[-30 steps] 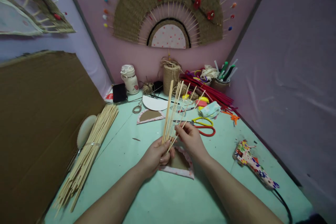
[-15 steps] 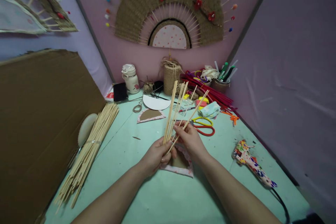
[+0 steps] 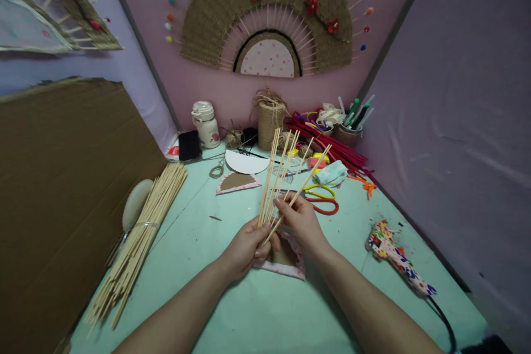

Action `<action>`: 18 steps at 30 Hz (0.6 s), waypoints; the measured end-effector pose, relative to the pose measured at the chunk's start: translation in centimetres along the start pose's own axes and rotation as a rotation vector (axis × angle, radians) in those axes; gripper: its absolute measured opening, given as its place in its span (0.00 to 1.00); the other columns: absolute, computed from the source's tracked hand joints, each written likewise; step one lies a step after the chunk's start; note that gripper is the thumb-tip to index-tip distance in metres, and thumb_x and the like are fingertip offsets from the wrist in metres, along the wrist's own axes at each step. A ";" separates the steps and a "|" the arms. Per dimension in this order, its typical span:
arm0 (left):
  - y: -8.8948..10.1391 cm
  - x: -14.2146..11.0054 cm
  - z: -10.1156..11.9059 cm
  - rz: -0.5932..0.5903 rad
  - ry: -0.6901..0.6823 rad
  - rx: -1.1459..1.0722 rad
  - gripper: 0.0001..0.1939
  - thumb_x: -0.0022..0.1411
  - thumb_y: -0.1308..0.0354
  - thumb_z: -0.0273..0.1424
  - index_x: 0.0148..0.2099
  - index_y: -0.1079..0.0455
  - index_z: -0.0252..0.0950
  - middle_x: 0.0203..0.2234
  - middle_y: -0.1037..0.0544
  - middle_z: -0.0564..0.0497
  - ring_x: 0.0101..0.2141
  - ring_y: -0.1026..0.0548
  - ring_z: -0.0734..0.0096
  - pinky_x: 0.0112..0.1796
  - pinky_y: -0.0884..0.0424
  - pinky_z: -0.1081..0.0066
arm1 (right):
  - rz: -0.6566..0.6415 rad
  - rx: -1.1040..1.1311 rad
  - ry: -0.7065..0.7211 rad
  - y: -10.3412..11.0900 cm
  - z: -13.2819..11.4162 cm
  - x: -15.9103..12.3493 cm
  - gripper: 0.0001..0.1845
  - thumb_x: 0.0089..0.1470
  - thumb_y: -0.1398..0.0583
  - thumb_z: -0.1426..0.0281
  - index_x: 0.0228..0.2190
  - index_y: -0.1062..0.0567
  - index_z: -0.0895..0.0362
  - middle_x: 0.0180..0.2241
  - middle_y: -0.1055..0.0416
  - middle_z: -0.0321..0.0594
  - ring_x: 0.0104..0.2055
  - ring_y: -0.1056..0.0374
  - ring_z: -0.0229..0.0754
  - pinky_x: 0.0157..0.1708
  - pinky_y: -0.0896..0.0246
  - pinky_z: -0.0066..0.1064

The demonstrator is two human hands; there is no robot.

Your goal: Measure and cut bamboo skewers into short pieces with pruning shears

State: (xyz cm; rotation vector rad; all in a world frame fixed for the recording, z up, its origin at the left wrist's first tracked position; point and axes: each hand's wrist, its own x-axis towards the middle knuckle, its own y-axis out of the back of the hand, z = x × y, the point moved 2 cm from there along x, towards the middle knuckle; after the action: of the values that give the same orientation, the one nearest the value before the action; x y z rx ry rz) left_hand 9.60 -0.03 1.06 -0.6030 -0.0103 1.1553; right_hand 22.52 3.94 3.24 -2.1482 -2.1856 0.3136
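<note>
Several thin bamboo sticks (image 3: 270,177) stand fanned out from my left hand (image 3: 249,242), which is closed round their lower ends. My right hand (image 3: 301,218) pinches sticks on the right side of the same fan, which lean away to the right. Beneath both hands lies a half-round cardboard piece (image 3: 286,257) edged with pink-patterned cloth, partly covered by my fingers. A second cloth-edged half-round (image 3: 238,182) rests farther back, with a white half-round piece (image 3: 246,162) behind it. Scissors (image 3: 326,199) with yellow and red handles lie just beyond my right hand.
A tied bundle of sticks (image 3: 143,227) lies at left beside a cardboard sheet (image 3: 74,193). The patterned glue gun (image 3: 398,257) lies at right, its cord trailing forward. Along the back stand a white bottle (image 3: 206,126), a twine spool (image 3: 271,121) and a pen pot (image 3: 348,134).
The right-hand sticks, spread apart a second ago, now lie closer together and lean right in my right fingers. Both hands stay nearly in place; the view shifted slightly.
</note>
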 end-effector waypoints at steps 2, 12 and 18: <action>0.0 0.0 0.0 0.007 -0.002 -0.003 0.20 0.58 0.41 0.46 0.42 0.37 0.35 0.19 0.28 0.57 0.12 0.52 0.85 0.14 0.56 0.79 | 0.008 -0.042 0.025 0.1 -0.1 0.0 0.17 0.44 0.34 0.56 0.26 0.29 0.57 0.18 0.39 0.29 0.20 0.45 0.33 0.21 0.46 0.26; 0.1 0.1 -0.3 0.030 -0.011 -0.001 0.18 0.59 0.42 0.45 0.43 0.38 0.36 0.21 0.27 0.55 0.13 0.51 0.85 0.15 0.56 0.79 | 0.048 -0.148 0.087 0.1 -0.7 -0.2 0.17 0.45 0.36 0.56 0.25 0.29 0.57 0.19 0.39 0.30 0.21 0.46 0.35 0.23 0.49 0.28; 0.0 0.2 0.0 0.044 -0.037 0.006 0.19 0.59 0.42 0.45 0.41 0.38 0.35 0.20 0.27 0.54 0.13 0.50 0.86 0.17 0.59 0.78 | 0.058 -0.173 0.131 0.3 -0.5 -0.2 0.15 0.47 0.36 0.58 0.25 0.30 0.56 0.21 0.37 0.31 0.24 0.45 0.36 0.25 0.48 0.28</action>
State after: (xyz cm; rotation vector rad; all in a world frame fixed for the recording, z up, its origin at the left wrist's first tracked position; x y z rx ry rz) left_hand 9.72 0.11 1.00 -0.5790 -0.0252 1.2089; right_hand 22.91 3.82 3.72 -2.2504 -2.1534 -0.0154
